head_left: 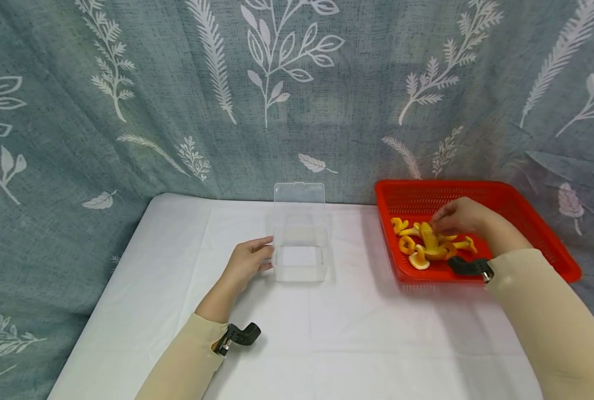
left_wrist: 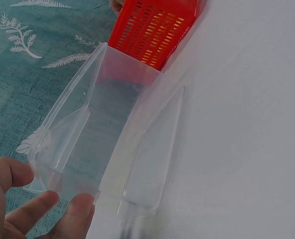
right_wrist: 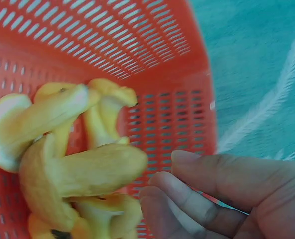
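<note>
A clear plastic hinged box stands on the white table with its lid raised at the back. My left hand touches the box's left side. The left wrist view shows its fingertips and thumb spread along the box's end. Over the red basket, my right hand reaches down to several yellow mushrooms. The right wrist view has its fingertips just beside the stem end of a large brownish-yellow mushroom, with nothing visible between them. Other mushrooms lie around and under that one.
The basket has slotted walls and stands at the table's right rear. A white cloth covers the table. Behind it hangs a grey-green curtain with white leaf patterns. Black wrist cameras sit on both sleeves.
</note>
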`<state>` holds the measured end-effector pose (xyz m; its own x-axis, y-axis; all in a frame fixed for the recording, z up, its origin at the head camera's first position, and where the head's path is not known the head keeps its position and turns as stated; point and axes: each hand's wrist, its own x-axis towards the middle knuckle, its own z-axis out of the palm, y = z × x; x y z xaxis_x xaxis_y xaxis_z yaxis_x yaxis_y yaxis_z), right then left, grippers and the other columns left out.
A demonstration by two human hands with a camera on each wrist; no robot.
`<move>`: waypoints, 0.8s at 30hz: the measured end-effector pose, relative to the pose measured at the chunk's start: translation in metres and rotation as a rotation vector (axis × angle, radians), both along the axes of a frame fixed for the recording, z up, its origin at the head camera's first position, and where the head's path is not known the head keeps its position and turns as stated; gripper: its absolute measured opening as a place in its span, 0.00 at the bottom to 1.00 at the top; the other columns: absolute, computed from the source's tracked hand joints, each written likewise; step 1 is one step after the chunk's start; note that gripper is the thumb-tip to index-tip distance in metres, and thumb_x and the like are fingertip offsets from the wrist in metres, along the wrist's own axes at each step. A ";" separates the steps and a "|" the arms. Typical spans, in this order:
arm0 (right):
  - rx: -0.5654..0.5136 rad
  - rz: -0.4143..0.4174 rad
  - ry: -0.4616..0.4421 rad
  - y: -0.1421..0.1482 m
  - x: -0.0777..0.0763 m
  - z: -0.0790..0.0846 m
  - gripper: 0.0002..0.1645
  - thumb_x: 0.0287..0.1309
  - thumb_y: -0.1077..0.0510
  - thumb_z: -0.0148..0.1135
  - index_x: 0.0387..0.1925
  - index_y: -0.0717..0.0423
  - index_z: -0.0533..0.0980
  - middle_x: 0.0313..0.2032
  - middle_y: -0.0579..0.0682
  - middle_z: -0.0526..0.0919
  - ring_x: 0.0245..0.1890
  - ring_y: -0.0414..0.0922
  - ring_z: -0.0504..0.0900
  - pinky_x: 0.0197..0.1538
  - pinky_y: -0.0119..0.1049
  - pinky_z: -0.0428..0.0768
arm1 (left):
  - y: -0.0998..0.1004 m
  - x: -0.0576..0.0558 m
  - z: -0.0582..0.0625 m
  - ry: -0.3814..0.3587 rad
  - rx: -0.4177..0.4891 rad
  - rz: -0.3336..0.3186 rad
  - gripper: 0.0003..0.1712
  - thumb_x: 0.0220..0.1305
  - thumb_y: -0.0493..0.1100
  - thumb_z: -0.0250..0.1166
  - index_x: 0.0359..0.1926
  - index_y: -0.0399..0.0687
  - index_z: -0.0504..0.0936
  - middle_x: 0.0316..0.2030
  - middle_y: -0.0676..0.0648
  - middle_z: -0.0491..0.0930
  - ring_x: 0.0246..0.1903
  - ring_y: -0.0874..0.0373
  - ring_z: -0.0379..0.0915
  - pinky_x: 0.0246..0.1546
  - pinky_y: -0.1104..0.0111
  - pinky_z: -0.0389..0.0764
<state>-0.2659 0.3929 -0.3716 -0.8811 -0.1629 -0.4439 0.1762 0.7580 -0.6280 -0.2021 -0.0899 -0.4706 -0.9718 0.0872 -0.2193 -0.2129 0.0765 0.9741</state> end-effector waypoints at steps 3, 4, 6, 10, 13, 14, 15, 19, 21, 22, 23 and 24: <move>0.009 0.008 0.036 -0.002 0.007 0.011 0.25 0.59 0.58 0.59 0.52 0.72 0.70 0.47 0.65 0.77 0.44 0.55 0.80 0.47 0.48 0.80 | 0.000 0.001 -0.001 -0.003 0.003 -0.001 0.25 0.61 0.44 0.61 0.59 0.43 0.73 0.55 0.41 0.73 0.51 0.46 0.71 0.39 0.67 0.82; 0.017 0.004 0.049 -0.003 0.010 0.015 0.25 0.59 0.57 0.60 0.52 0.71 0.70 0.48 0.65 0.77 0.43 0.54 0.80 0.46 0.47 0.80 | 0.000 0.001 -0.001 -0.005 0.005 -0.001 0.25 0.60 0.44 0.61 0.58 0.43 0.73 0.54 0.42 0.73 0.50 0.46 0.71 0.39 0.67 0.82; 0.031 -0.003 0.079 -0.005 0.015 0.023 0.27 0.57 0.54 0.61 0.52 0.69 0.71 0.47 0.64 0.77 0.41 0.52 0.81 0.45 0.46 0.81 | 0.001 0.001 -0.002 -0.004 0.001 0.000 0.25 0.60 0.44 0.61 0.58 0.43 0.73 0.54 0.42 0.73 0.50 0.47 0.71 0.39 0.67 0.82; 0.062 0.001 0.142 -0.012 0.026 0.039 0.32 0.53 0.47 0.64 0.51 0.66 0.72 0.46 0.61 0.78 0.39 0.49 0.81 0.43 0.44 0.82 | 0.000 0.001 -0.001 0.003 -0.003 0.005 0.25 0.60 0.44 0.61 0.58 0.43 0.74 0.54 0.42 0.74 0.50 0.47 0.72 0.39 0.67 0.82; 0.086 0.014 0.173 -0.020 0.034 0.048 0.35 0.51 0.42 0.65 0.51 0.64 0.72 0.46 0.61 0.78 0.40 0.49 0.81 0.43 0.44 0.82 | 0.000 0.001 -0.001 0.003 -0.008 0.009 0.25 0.60 0.44 0.61 0.58 0.43 0.74 0.54 0.43 0.74 0.50 0.47 0.72 0.39 0.67 0.82; 0.092 0.017 0.182 -0.022 0.037 0.050 0.35 0.50 0.41 0.64 0.51 0.63 0.73 0.46 0.61 0.78 0.40 0.49 0.81 0.43 0.44 0.82 | 0.000 0.001 -0.001 0.001 -0.011 0.010 0.25 0.60 0.45 0.61 0.58 0.43 0.74 0.54 0.42 0.74 0.50 0.47 0.72 0.39 0.67 0.82; 0.098 0.016 0.190 -0.024 0.040 0.052 0.35 0.51 0.40 0.64 0.51 0.62 0.73 0.47 0.61 0.78 0.40 0.49 0.81 0.43 0.44 0.82 | 0.000 0.001 -0.001 0.000 -0.014 0.010 0.25 0.60 0.45 0.61 0.58 0.43 0.74 0.54 0.43 0.74 0.50 0.47 0.72 0.39 0.68 0.82; 0.120 0.014 0.243 -0.033 0.050 0.057 0.33 0.52 0.39 0.62 0.51 0.60 0.74 0.47 0.60 0.78 0.40 0.49 0.80 0.42 0.44 0.82 | -0.001 0.001 -0.002 -0.001 -0.017 0.012 0.24 0.60 0.45 0.61 0.58 0.43 0.74 0.54 0.43 0.74 0.50 0.47 0.72 0.39 0.67 0.82; 0.133 0.013 0.277 -0.038 0.056 0.058 0.33 0.52 0.38 0.61 0.51 0.58 0.74 0.46 0.59 0.78 0.39 0.50 0.79 0.42 0.44 0.82 | -0.001 0.001 -0.002 0.002 -0.018 0.012 0.24 0.61 0.44 0.60 0.58 0.43 0.74 0.53 0.44 0.74 0.50 0.47 0.72 0.39 0.67 0.82; 0.138 0.010 0.296 -0.040 0.059 0.058 0.33 0.52 0.37 0.61 0.50 0.58 0.75 0.46 0.59 0.79 0.39 0.50 0.78 0.41 0.45 0.82 | -0.001 0.001 -0.002 0.002 -0.019 0.013 0.24 0.61 0.44 0.60 0.58 0.43 0.74 0.52 0.44 0.74 0.50 0.47 0.72 0.39 0.67 0.82; 0.144 0.008 0.316 -0.043 0.062 0.058 0.33 0.52 0.36 0.60 0.50 0.57 0.75 0.46 0.58 0.79 0.40 0.50 0.78 0.41 0.45 0.82 | -0.001 0.001 -0.003 0.003 -0.019 0.013 0.24 0.61 0.44 0.61 0.57 0.42 0.74 0.52 0.44 0.75 0.50 0.47 0.72 0.38 0.67 0.82; 0.145 0.002 0.335 -0.046 0.065 0.058 0.34 0.52 0.36 0.60 0.50 0.56 0.76 0.46 0.58 0.79 0.40 0.51 0.78 0.41 0.45 0.82 | -0.001 0.002 -0.003 0.004 -0.020 0.012 0.24 0.61 0.44 0.61 0.57 0.42 0.74 0.52 0.44 0.75 0.50 0.47 0.72 0.38 0.68 0.82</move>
